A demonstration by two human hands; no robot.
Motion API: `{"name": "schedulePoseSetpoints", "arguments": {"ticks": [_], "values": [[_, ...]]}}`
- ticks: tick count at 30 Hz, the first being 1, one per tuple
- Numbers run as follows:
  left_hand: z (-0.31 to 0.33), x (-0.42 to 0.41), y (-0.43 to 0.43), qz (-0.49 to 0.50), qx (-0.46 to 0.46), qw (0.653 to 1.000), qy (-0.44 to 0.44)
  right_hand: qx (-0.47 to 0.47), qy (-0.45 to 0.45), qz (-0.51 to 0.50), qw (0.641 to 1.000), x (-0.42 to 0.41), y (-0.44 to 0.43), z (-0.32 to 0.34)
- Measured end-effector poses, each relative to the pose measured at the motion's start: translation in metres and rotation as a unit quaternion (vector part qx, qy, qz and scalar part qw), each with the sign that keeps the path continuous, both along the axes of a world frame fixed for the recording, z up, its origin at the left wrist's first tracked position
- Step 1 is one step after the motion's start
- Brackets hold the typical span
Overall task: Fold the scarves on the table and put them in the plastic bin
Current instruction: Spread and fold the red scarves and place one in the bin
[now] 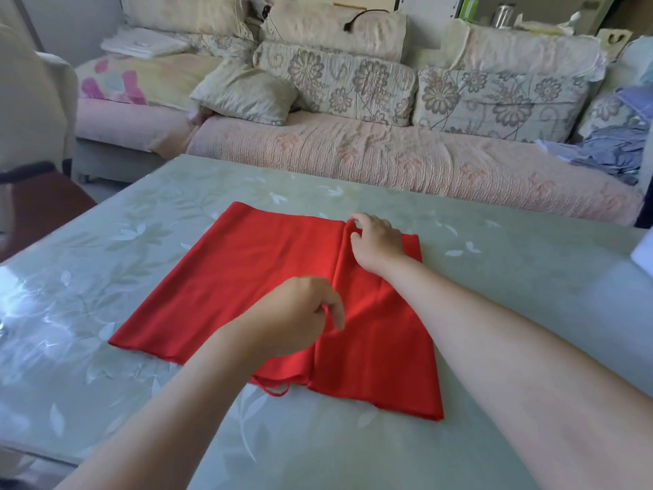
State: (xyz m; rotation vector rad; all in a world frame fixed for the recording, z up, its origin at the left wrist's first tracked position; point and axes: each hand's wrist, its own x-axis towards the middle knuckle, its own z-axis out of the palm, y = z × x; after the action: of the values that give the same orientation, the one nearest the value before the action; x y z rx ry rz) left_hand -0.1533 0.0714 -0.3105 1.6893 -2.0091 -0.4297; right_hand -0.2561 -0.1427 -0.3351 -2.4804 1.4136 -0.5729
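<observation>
Where the red scarf [247, 277] lies: flat on the table [512, 313] in front of me, near its middle, with my two forearms reaching over it.
Fold: the right-hand part of the scarf is laid over the rest as a flap [381, 341]; its free edge runs from the far side to the near side, roughly through the middle of the cloth.
Right hand [376, 242]: rests on the far end of the flap; my thumb and forefinger are curled and pinch a small raised ridge of cloth at the flap's far corner.
Left hand [296, 313]: held over the flap's free edge about halfway down, fingers curled, forefinger pointing downward at the edge; I cannot tell whether it holds the cloth, as the fingertips are blurred.
Loose thread [276, 390]: hangs out in a loop from the near hem, lying on the table.
Table surface: pale green, glossy, printed with white leaves.
Sofa [353, 160]: stands just beyond the far table edge, pink cover, with floral cushions [335, 86] along its back.
</observation>
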Motion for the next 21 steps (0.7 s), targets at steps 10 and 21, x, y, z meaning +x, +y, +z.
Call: {"name": "schedulePoseSetpoints", "arguments": {"ticks": [10,21], "values": [[-0.032,-0.017,-0.007,0.039,0.157,0.96,-0.229,0.09,0.223,0.023,0.97,-0.026,-0.007,-0.013],[-0.028,-0.028,-0.021,0.056,-0.034,0.98,-0.188,0.002,0.205,-0.001,0.979,-0.036,-0.018,-0.016]]}}
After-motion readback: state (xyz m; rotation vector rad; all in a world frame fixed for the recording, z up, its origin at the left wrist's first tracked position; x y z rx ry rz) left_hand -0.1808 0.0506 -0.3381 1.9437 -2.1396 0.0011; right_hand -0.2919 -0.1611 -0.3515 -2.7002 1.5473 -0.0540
